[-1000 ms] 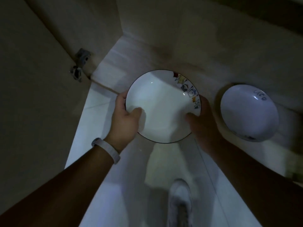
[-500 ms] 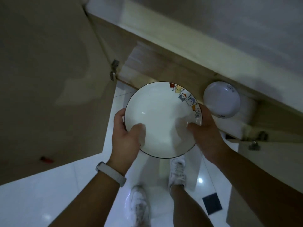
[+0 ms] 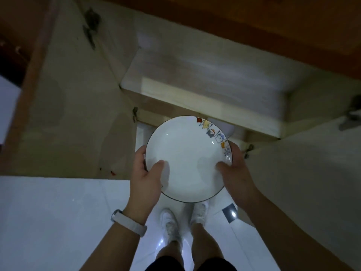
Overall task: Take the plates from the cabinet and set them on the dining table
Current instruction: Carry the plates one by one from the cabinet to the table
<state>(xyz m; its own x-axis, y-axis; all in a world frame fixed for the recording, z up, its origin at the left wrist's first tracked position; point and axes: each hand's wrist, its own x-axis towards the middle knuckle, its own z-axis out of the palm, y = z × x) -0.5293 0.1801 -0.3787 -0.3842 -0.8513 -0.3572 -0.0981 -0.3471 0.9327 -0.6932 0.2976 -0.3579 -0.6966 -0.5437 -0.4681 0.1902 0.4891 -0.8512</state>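
Observation:
A white plate (image 3: 185, 153) with a dark rim and small coloured pictures along its far right edge is held level in front of me, outside the cabinet. My left hand (image 3: 145, 177) grips its left edge with the thumb on the inside. My right hand (image 3: 237, 173) grips the right edge the same way. Behind the plate, a second white dish (image 3: 224, 127) on the cabinet's lower level shows only as a small sliver.
The open cabinet (image 3: 205, 106) has a pale wooden shelf straight ahead. Its left door (image 3: 74, 106) and right door (image 3: 312, 163) stand open on either side. Below are a glossy white tiled floor (image 3: 58, 222) and my white shoes (image 3: 172, 225).
The plate has come out of the cabinet toward me, and the view has pulled back and up. The second dish, plainly seen before, is now mostly hidden behind the plate.

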